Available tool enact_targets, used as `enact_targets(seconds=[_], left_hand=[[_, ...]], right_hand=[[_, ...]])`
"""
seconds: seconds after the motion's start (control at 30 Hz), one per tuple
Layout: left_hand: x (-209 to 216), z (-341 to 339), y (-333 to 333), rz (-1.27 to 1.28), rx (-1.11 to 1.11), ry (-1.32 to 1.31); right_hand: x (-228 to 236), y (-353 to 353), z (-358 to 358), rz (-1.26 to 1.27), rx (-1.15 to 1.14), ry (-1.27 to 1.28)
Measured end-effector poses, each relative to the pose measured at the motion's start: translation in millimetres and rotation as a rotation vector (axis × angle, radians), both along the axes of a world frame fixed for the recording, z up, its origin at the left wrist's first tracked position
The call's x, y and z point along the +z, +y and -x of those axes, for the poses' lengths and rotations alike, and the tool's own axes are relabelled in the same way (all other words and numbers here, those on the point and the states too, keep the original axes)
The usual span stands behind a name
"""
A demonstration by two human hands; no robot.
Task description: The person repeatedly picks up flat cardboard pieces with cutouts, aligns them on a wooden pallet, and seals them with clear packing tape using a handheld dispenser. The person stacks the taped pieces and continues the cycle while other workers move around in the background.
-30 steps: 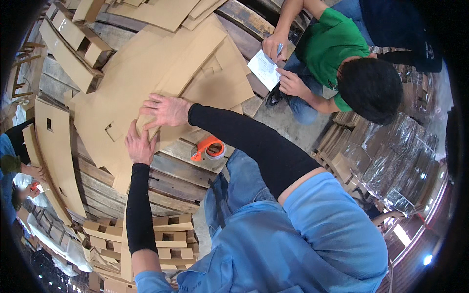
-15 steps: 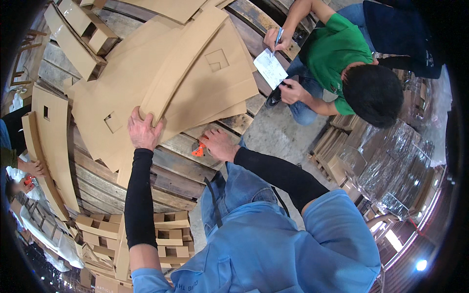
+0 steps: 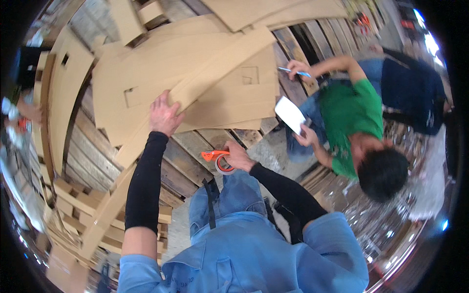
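A long, narrow cardboard strip (image 3: 222,68) lies slantwise across large flat cardboard sheets (image 3: 119,73) that have square cut-outs. My left hand (image 3: 165,115) is closed over the strip's edge near its middle, thumb toward the right. In my right hand (image 3: 238,155) is an orange tape dispenser (image 3: 210,156) with a roll of tape, held just above my knees at the near edge of the slatted wooden pallet (image 3: 181,163). The dispenser is apart from the cardboard. My fingers partly hide its handle.
At the right a person in green (image 3: 349,117) holds a pen (image 3: 298,73) and white paper (image 3: 290,115). Another person's hand (image 3: 31,111) touches curved cardboard (image 3: 49,112) at the left. Folded cardboard pieces (image 3: 85,205) are stacked lower left; wrapped goods (image 3: 371,234) stand lower right.
My view has shifted. My right hand has brought the tape dispenser toward me, and its roll now shows. The person in green has lifted the pen off the paper.
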State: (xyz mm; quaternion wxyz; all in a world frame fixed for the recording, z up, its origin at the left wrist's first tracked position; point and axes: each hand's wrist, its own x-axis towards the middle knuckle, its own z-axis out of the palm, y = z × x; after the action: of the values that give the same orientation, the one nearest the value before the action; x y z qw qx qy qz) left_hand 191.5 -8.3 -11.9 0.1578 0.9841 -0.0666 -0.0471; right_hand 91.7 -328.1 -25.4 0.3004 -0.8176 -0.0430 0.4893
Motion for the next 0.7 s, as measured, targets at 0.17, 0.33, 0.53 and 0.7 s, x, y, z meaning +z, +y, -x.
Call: enact_targets(seconds=[0.17,0.33,0.53,0.7], left_hand=[[4.0,2.4,1.0,-0.011,0.019,0.059],[-3.1,8.7,3.5,-0.019,0.010,0.014],[-1.9,7.7,1.6,-0.010,0.015,-0.044],[-8.0,6.6,-1.1,0.007,0.014,-0.133]], right_hand=[[79.4,16.4,-44.7,-0.265,-0.552,0.405],[149.4,71.6,-124.7,-0.372,-0.195,-0.549],[147.3,149.5,-193.5,-0.234,0.088,-1.056],[111.3,172.1,-186.5,0.103,0.430,-0.967]])
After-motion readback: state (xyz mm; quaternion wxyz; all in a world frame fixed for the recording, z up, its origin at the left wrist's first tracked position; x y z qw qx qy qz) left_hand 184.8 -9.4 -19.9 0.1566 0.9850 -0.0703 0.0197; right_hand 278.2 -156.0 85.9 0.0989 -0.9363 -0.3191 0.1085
